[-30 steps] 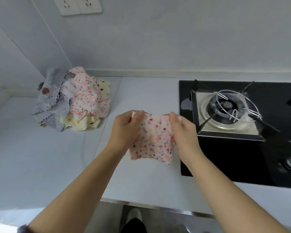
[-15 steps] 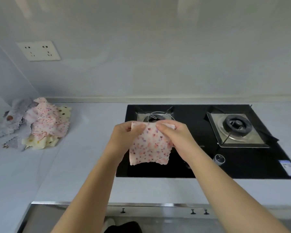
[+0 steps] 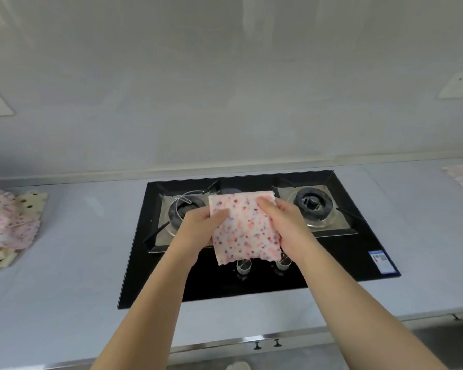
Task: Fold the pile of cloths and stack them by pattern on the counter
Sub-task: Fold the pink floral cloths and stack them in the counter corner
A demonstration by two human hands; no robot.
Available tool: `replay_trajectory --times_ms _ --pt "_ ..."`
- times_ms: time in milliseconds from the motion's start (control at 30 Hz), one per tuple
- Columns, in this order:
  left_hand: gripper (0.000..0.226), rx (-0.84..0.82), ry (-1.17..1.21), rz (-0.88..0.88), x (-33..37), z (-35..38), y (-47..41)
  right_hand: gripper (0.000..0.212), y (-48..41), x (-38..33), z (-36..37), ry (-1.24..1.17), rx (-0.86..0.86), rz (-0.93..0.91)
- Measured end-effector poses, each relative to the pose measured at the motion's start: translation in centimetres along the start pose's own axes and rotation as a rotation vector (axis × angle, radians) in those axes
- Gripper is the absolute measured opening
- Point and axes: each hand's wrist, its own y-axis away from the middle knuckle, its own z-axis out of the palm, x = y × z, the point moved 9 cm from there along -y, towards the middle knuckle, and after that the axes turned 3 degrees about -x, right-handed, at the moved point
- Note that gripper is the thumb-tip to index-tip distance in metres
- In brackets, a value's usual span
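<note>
Head view: the folded pink spotted cloth (image 3: 245, 228) is held in the air above the hob (image 3: 332, 265), not on the desk (image 3: 78, 263). It is gripped at its left edge by the left hand (image 3: 198, 229), thumb laid on the front face, and at its upper right edge by the right hand (image 3: 285, 222), fingers curled over the front. The fold is judged liable to fall open if either grip is slackened before set-down. The scalloped lower edge hangs just above the knobs (image 3: 243, 267), and the wire ring (image 3: 186, 200) on the left burner (image 3: 183, 212) lies directly behind the cloth; a snag is possible if the cloth is lowered here. No flame is seen at either burner. A folded pink cloth (image 3: 460, 173) lies on the desk at the far right, well apart, and is taken as the matching stack; the right burner (image 3: 309, 204) lies between. The unfolded pile (image 3: 8, 222) sits at the far left, partly cut off; placement there would mix patterns.
</note>
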Motion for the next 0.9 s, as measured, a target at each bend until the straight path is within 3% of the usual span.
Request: replay_trajectory --times_ms 100,167,333,467,567,733,833,900 --pt "0.024 0.086 -0.023 -0.017 -0.8 0.6 -3.3 0.025 -1.9 0.0 -1.4 0.048 -0.094 0.067" --pt "0.024 0.145 -0.044 -0.011 -0.9 0.9 -4.7 0.021 -2.7 -0.1 -2.4 0.102 -0.063 0.063" --pt "0.042 0.355 -0.302 0.141 2.6 5.4 -8.8 0.035 -5.9 -3.7 -7.9 0.444 0.315 -0.211" --pt "0.046 0.360 -0.459 0.142 3.5 11.0 -11.1 0.031 -6.5 -4.1 -13.6 0.662 0.450 -0.298" --pt "0.049 0.273 -0.398 0.106 2.9 15.1 -12.7 0.028 -6.9 -4.1 -18.2 0.659 0.439 -0.300" --pt "0.024 0.062 -0.135 -0.024 1.4 25.7 -13.3 0.036 -6.4 -3.1 -27.7 0.435 0.343 -0.200" --pt "0.033 0.119 -0.218 -0.032 0.8 31.4 -11.9 0.039 -5.0 -1.2 -33.3 0.371 0.278 -0.067" --pt "0.038 0.188 -0.304 0.005 1.1 34.4 -10.8 0.031 -4.1 -1.1 -36.4 0.388 0.309 -0.082"
